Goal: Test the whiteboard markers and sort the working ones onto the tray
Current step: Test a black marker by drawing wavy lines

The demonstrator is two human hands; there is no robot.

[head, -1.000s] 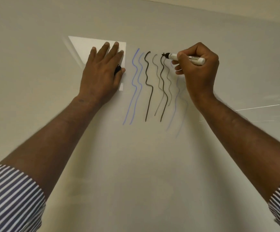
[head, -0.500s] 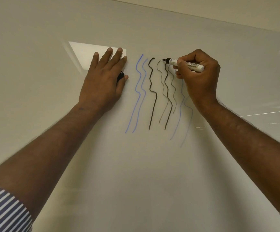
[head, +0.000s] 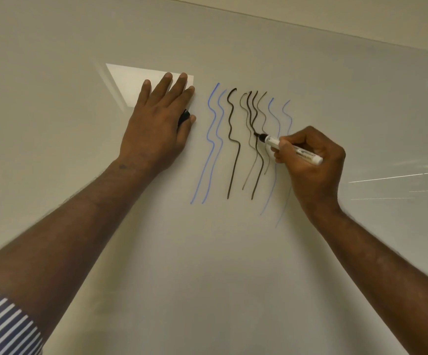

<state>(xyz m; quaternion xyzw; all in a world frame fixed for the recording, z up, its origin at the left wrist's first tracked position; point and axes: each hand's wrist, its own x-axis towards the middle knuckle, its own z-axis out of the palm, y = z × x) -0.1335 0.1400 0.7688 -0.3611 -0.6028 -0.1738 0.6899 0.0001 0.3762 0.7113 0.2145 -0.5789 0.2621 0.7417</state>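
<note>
The whiteboard (head: 207,278) lies bare below the wavy lines (head: 233,144) and toward its lower edge — wide room for a hand to pass between the two forearms. Toward the upper edge the surface is likewise bare. The left hand (head: 156,124) lies flat on the board just left of the lines, with a small dark thing, perhaps a cap (head: 184,116), under it. The right hand (head: 310,170) and its marker (head: 289,149) block the lines' right side — tip touching the board.

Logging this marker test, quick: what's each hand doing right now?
Left hand: fingers straight, flat on the glossy whiteboard, small black cap under its palm.
Right hand: grips the white black-tipped marker, tip on the board.
</note>
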